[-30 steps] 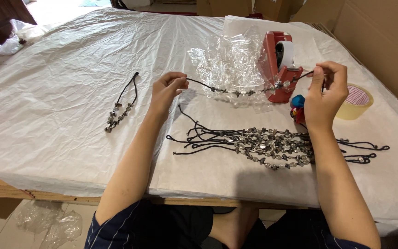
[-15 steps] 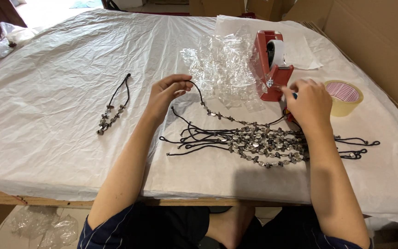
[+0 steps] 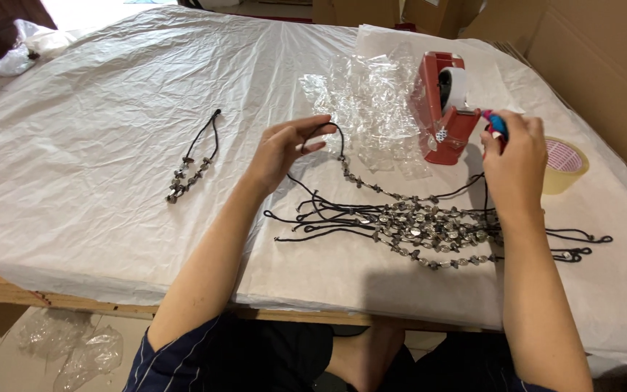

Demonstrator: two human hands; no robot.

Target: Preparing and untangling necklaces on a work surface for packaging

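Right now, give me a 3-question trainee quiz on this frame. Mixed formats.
1. True or false: the left hand pinches a black cord.
2. Multiple choice: what sits just left of the right hand? A) red tape dispenser B) glass jar C) metal ruler
3. Fill in: the lone necklace lies apart from the pile, on the ___ side of the left hand.

Key
1. True. The cord runs from its fingers to the beaded strand.
2. A, the tape dispenser. The right hand holds a small blue and pink thing beside it.
3. Left.
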